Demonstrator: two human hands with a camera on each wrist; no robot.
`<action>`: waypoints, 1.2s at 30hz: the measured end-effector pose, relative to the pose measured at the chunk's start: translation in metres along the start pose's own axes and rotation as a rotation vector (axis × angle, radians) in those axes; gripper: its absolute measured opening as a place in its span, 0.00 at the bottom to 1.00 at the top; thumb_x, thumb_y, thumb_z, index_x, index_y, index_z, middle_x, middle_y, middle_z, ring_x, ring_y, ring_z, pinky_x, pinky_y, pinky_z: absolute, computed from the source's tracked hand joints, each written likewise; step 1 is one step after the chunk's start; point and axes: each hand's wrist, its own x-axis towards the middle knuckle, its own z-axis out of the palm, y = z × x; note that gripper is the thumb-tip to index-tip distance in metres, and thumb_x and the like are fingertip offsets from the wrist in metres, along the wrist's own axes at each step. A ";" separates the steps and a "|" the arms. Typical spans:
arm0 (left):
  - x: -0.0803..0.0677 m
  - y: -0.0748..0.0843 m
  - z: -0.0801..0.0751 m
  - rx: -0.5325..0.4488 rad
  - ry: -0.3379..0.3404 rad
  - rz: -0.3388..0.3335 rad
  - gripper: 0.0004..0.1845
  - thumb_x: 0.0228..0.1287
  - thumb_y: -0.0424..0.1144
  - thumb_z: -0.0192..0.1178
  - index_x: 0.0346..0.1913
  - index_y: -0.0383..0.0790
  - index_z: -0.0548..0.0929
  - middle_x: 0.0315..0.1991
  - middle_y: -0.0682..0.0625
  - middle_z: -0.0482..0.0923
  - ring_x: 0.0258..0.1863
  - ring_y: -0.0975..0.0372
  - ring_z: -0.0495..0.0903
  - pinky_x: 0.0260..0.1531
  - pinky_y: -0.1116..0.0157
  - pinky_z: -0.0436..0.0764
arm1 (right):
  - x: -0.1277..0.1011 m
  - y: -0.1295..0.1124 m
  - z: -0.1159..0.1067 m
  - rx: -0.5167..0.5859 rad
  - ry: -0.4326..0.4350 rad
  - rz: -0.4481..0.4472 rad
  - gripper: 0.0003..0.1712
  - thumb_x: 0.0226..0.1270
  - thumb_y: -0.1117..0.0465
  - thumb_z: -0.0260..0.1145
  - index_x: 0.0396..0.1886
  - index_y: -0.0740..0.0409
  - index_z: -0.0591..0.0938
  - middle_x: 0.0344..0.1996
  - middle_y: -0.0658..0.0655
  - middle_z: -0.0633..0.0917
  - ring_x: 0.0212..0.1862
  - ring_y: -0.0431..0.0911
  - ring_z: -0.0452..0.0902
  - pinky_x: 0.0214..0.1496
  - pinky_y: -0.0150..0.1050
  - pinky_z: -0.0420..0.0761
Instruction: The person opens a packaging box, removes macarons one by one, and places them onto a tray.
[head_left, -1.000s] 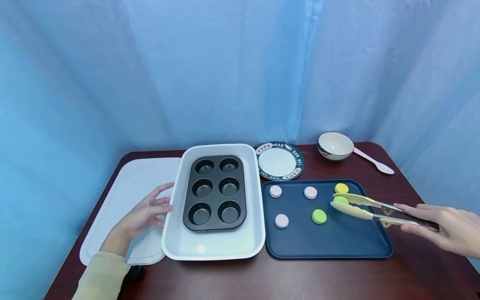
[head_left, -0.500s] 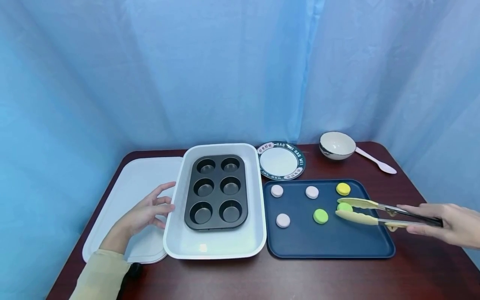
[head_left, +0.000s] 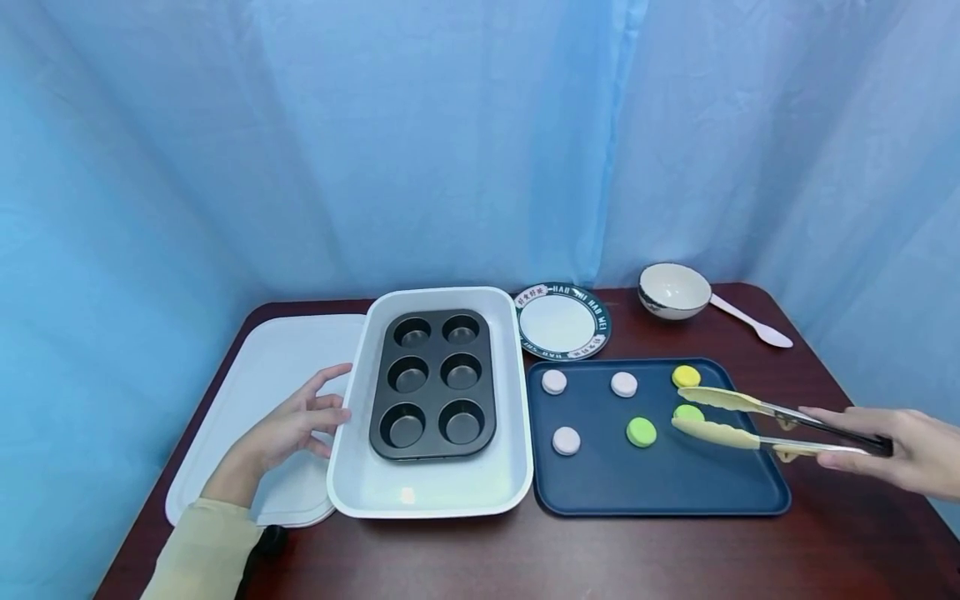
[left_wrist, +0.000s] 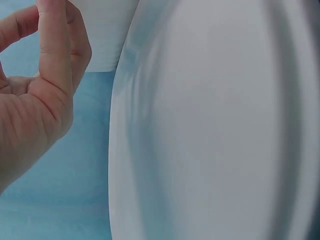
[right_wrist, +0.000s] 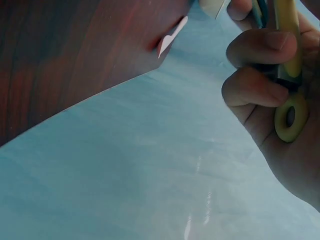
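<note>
Green, the macaron on the navy tray sits between our tongs' tips; our right hand grasping them should squeeze gently, while our left hand rests relaxed against the white dish.

Left hand lies low at the left, palm down, fingers spread and relaxed, thumb lifted, tips pointing right; its forearm comes up from the bottom edge in a pale yellow sleeve. Right hand reaches in from the right edge, fingers curled round the tongs, thumb on top; the wrist view shows curled fingers clamping the handles.
</note>
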 end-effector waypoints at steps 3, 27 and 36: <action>0.000 0.002 0.000 0.002 -0.012 -0.002 0.41 0.68 0.40 0.64 0.78 0.58 0.54 0.57 0.34 0.77 0.47 0.45 0.86 0.37 0.44 0.87 | -0.001 0.000 0.001 -0.002 0.090 -0.015 0.42 0.58 0.49 0.78 0.69 0.64 0.76 0.40 0.64 0.85 0.29 0.38 0.73 0.23 0.32 0.66; -0.003 0.003 -0.003 0.025 -0.030 -0.040 0.44 0.67 0.45 0.66 0.79 0.63 0.52 0.61 0.34 0.74 0.49 0.47 0.84 0.40 0.45 0.87 | 0.009 -0.018 0.029 0.498 -0.079 0.383 0.59 0.78 0.38 0.54 0.78 0.64 0.26 0.17 0.54 0.68 0.12 0.45 0.62 0.13 0.43 0.71; -0.003 0.001 -0.003 0.021 -0.032 -0.037 0.44 0.67 0.45 0.65 0.79 0.64 0.52 0.60 0.34 0.75 0.49 0.47 0.84 0.40 0.45 0.87 | 0.014 -0.024 0.036 0.586 -0.136 0.393 0.56 0.79 0.37 0.51 0.78 0.68 0.30 0.12 0.47 0.58 0.12 0.41 0.54 0.11 0.40 0.69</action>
